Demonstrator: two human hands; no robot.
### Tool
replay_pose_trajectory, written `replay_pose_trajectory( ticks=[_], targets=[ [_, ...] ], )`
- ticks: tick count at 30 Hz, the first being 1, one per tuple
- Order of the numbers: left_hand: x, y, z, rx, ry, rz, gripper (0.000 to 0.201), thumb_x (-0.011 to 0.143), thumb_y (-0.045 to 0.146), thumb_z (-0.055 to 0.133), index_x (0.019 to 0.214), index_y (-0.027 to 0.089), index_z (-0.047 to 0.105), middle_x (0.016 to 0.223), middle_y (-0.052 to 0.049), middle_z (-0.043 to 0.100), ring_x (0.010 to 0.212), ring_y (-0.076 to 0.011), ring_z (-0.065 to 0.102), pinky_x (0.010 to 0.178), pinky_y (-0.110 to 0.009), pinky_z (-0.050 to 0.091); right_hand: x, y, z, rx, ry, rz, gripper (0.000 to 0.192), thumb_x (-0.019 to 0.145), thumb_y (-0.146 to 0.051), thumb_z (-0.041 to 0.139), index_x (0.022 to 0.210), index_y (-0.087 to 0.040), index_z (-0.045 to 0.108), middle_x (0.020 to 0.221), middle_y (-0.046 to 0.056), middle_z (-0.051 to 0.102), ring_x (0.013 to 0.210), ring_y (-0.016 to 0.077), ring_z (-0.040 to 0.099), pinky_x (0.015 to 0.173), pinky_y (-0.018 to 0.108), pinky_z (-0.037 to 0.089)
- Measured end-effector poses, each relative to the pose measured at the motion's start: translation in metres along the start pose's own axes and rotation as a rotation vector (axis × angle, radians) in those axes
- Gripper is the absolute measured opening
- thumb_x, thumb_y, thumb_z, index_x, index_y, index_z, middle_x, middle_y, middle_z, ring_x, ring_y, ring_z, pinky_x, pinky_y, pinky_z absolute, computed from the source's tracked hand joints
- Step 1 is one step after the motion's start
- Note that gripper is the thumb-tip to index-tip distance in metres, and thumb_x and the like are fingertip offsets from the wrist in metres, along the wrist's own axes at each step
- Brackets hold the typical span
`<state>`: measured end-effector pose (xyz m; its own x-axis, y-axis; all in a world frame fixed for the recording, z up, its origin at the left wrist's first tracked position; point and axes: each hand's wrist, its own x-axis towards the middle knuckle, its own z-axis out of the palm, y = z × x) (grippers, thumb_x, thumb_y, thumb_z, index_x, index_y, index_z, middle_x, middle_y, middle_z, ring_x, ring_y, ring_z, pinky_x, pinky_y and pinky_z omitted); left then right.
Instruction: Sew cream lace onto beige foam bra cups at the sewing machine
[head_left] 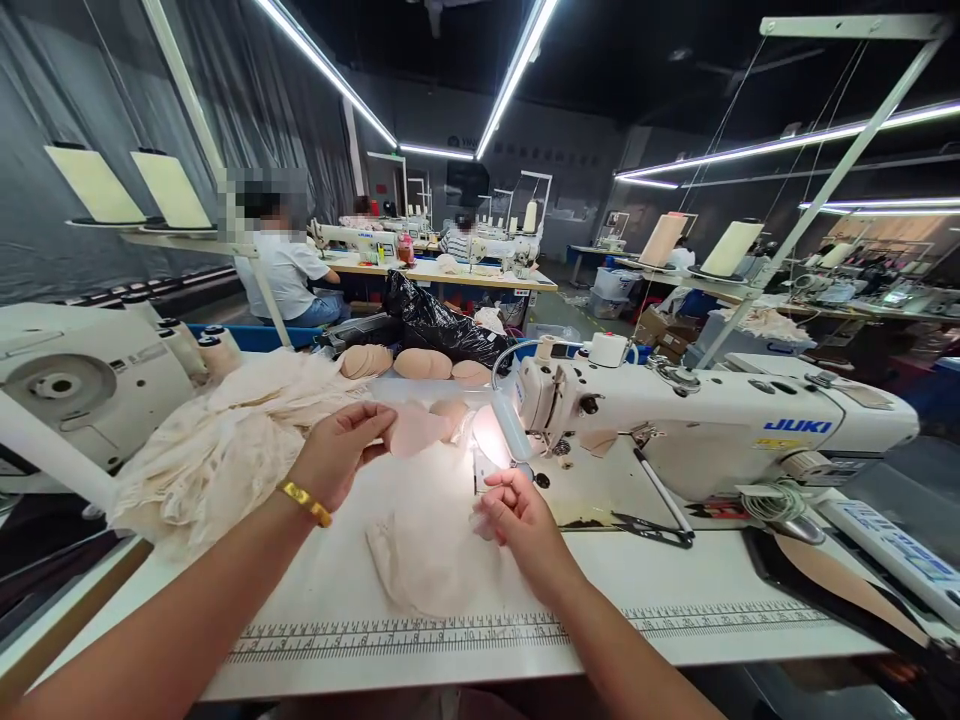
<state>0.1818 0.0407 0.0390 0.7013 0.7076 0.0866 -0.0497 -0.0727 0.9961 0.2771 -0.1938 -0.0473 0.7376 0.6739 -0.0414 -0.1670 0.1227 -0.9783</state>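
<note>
My left hand [337, 452] pinches the edge of a thin, pinkish-beige fabric piece [417, 430] with a rounded outline. The piece is raised over the white table, left of the sewing machine [712, 440]. Close to the lit needle area, my right hand [526, 522] has thumb and fingers closed at the edge of a cream fabric piece [439, 555]. That fabric lies on the tabletop, its lower part spread toward the ruler strip [390, 636]. Beyond my hands lie beige oval pads [423, 364] in overlapping stacks.
A heap of cream lace fabric [225, 450] sits at left. Thread snips [654, 530] lie by the machine base. A small lamp [511, 425] hangs beside the needle. Behind the table is a black plastic bag [442, 325]; a person [289, 270] sits farther back.
</note>
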Motion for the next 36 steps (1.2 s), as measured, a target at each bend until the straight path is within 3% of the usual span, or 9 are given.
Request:
replay_pose_trajectory(
  ticks=[6, 9, 13, 17, 19, 23, 26, 30, 36],
  targets=[
    [-0.072, -0.012, 0.001, -0.175, -0.226, -0.236, 0.052, 0.064, 0.059, 0.096, 0.085, 0.017, 0.074, 0.083, -0.003, 0.068, 0.076, -0.0146, 0.061, 0.075, -0.028, 0.060, -0.002, -0.001, -0.001, 0.039, -0.026, -0.038, 0.059, 0.089, -0.075, 0.070, 0.109, -0.021, 0.060, 0.094, 0.002, 0.072, 0.069, 0.0122, 0.064, 0.061, 0.025, 0.038],
    [-0.082, -0.020, -0.003, -0.130, -0.283, -0.227, 0.049, 0.073, 0.061, 0.090, 0.085, 0.017, 0.070, 0.083, -0.003, 0.068, 0.077, -0.0159, 0.063, 0.078, -0.031, 0.062, -0.005, -0.001, 0.000, 0.030, -0.050, -0.067, 0.064, 0.087, -0.079, 0.071, 0.110, -0.021, 0.060, 0.094, 0.002, 0.071, 0.073, 0.0144, 0.068, 0.062, 0.026, 0.040],
    [-0.052, -0.014, -0.016, 0.255, -0.128, 0.108, 0.048, 0.087, 0.066, 0.062, 0.097, 0.019, 0.062, 0.093, -0.009, 0.073, 0.089, -0.0254, 0.072, 0.091, -0.046, 0.064, -0.010, -0.002, 0.004, -0.019, -0.064, -0.066, 0.066, 0.081, -0.075, 0.080, 0.113, -0.021, 0.058, 0.093, 0.003, 0.074, 0.075, 0.0172, 0.071, 0.067, 0.028, 0.043],
    [-0.009, -0.007, -0.016, 0.685, -0.009, 0.391, 0.058, 0.088, 0.058, 0.057, 0.129, 0.017, 0.060, 0.141, -0.020, 0.065, 0.137, -0.0390, 0.057, 0.120, -0.060, 0.042, -0.010, 0.003, 0.008, -0.046, -0.074, -0.076, 0.065, 0.081, -0.072, 0.082, 0.113, -0.021, 0.058, 0.093, 0.003, 0.072, 0.082, 0.0217, 0.074, 0.064, 0.028, 0.042],
    [0.007, -0.012, -0.003, 0.853, -0.076, 0.454, 0.058, 0.085, 0.047, 0.063, 0.136, 0.019, 0.061, 0.154, -0.018, 0.057, 0.147, -0.0411, 0.048, 0.126, -0.062, 0.033, -0.008, 0.006, 0.010, -0.056, -0.082, -0.089, 0.062, 0.083, -0.070, 0.080, 0.113, -0.021, 0.058, 0.092, 0.002, 0.071, 0.082, 0.0219, 0.074, 0.063, 0.028, 0.042],
    [0.034, -0.032, 0.037, 1.110, -0.300, 0.462, 0.063, 0.075, 0.023, 0.073, 0.138, 0.020, 0.064, 0.160, -0.019, 0.052, 0.148, -0.0444, 0.047, 0.124, -0.064, 0.035, -0.006, 0.010, 0.011, -0.076, -0.104, -0.103, 0.054, 0.085, -0.063, 0.082, 0.112, -0.021, 0.059, 0.087, -0.001, 0.066, 0.081, 0.0200, 0.073, 0.066, 0.028, 0.042],
    [0.053, -0.037, 0.060, 1.191, -0.435, 0.478, 0.077, 0.074, 0.014, 0.075, 0.149, 0.019, 0.057, 0.162, -0.020, 0.050, 0.149, -0.0420, 0.048, 0.122, -0.063, 0.039, -0.005, 0.011, 0.012, -0.085, -0.106, -0.101, 0.052, 0.086, -0.060, 0.082, 0.111, -0.021, 0.059, 0.084, -0.002, 0.063, 0.079, 0.0197, 0.072, 0.066, 0.028, 0.042],
    [0.071, -0.033, 0.067, 1.179, -0.553, 0.546, 0.060, 0.079, 0.012, 0.079, 0.137, 0.019, 0.067, 0.151, -0.016, 0.062, 0.140, -0.0357, 0.058, 0.121, -0.058, 0.043, -0.004, 0.013, 0.013, -0.104, -0.123, -0.110, 0.047, 0.088, -0.056, 0.080, 0.111, -0.021, 0.057, 0.085, -0.002, 0.063, 0.079, 0.0199, 0.070, 0.073, 0.031, 0.043],
    [0.078, -0.039, 0.049, 1.014, -0.437, 0.554, 0.024, 0.087, 0.015, 0.074, 0.111, 0.017, 0.077, 0.133, -0.012, 0.074, 0.126, -0.0302, 0.066, 0.116, -0.054, 0.047, -0.001, 0.018, 0.014, -0.132, -0.136, -0.113, 0.044, 0.088, -0.052, 0.077, 0.110, -0.020, 0.056, 0.086, -0.001, 0.063, 0.078, 0.0215, 0.070, 0.076, 0.034, 0.044]
  ],
)
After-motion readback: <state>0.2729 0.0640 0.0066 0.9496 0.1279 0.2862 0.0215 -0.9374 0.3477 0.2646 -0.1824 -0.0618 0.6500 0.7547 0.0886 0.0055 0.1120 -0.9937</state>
